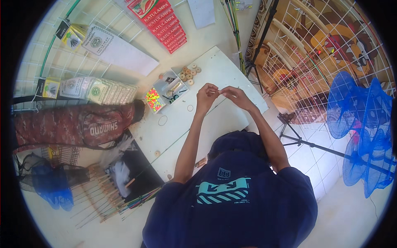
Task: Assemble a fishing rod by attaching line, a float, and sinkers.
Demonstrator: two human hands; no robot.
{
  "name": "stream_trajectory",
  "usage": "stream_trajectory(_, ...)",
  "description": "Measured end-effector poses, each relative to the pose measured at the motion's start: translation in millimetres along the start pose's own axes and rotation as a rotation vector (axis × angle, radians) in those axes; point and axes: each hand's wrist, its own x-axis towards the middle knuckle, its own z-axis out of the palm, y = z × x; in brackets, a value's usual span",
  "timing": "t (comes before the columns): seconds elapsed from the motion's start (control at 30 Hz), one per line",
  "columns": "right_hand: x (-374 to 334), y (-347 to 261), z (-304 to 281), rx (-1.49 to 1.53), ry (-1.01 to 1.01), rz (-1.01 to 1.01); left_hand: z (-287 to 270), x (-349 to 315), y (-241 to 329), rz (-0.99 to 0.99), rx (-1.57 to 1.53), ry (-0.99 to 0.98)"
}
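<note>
Pinched fingertip to fingertip above the white bench (215,120), left hand (205,96) and right hand (236,96) seem to hold something too fine to identify, so steady, close grips suit it best.

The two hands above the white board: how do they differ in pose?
The left hand is curled, its forearm nearly upright; the right hand lies flatter, its forearm slanting in from the right. Both meet fingertip to fingertip over the white board; whether they hold anything is unclear.
</note>
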Motion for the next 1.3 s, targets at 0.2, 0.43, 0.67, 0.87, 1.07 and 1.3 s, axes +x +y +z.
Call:
stream_trajectory(0.2,-9.4,4.5,8.5,-0.099,0.118,-0.024,6.4,-12.9,-9.6,-0.024,-0.15,-0.017)
stream_trajectory(0.43,-12.0,-2.9,-4.4,-0.249,0.369,-0.137,-12.7,-37.3,-87.6,0.211,0.404,0.149)
stream_trajectory(0.67,-23.7,-12.0,-55.0,0.212,0.709,-0.073,-39.1,-92.7,-147.5,0.104,0.851,0.248)
stream_trajectory(0.87,-18.8,-25.3,-64.7,0.384,0.856,0.018,-60.9,-99.2,-156.3,0.063,0.733,0.204)
stream_trajectory(1.07,-18.3,-33.2,-63.9,0.417,0.782,0.083,-83.6,-108.5,-159.2,0.075,0.705,0.14)
stream_trajectory(1.3,-14.3,-12.6,-50.4,-0.277,0.463,0.152,-93.8,-109.0,-143.8,-0.149,0.582,0.058)
